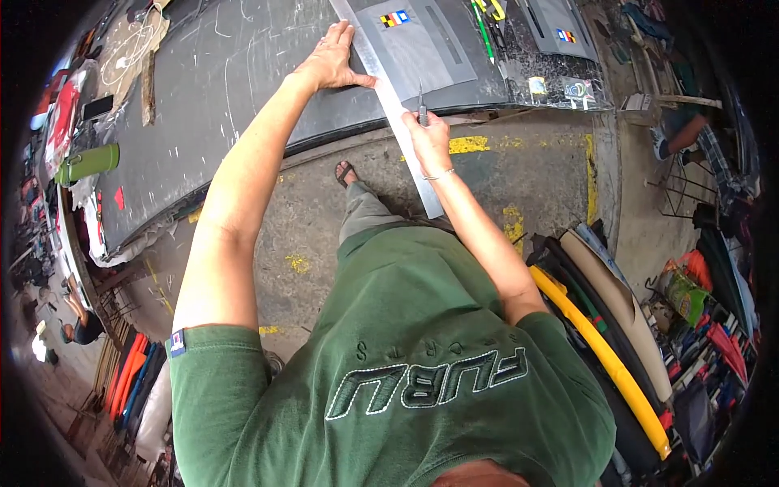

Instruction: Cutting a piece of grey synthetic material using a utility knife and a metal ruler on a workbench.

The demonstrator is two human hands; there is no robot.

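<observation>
A long metal straightedge (395,105) lies slantwise across the edge of the dark work table, its near end sticking out over the floor. My left hand (331,58) rests on the table at its left side, fingers stretched forward, thumb spread onto the metal. Just right of the straightedge lies a grey sheet (426,57) with a small patch of coloured flags (395,19) on it. My right hand (430,140) is closed around a slim pointed tool (423,115) with a dark grey handle, beside the straightedge at the table edge. The tool's thin tip points away from me.
A green pencil (484,34), yellow-handled scissors (497,10) and a second grey piece (560,28) lie at the right. Leftward are a green bottle (88,163) and a phone (99,106). Material rolls (604,357) stand lower right. Other people (83,323) are at the far left and right.
</observation>
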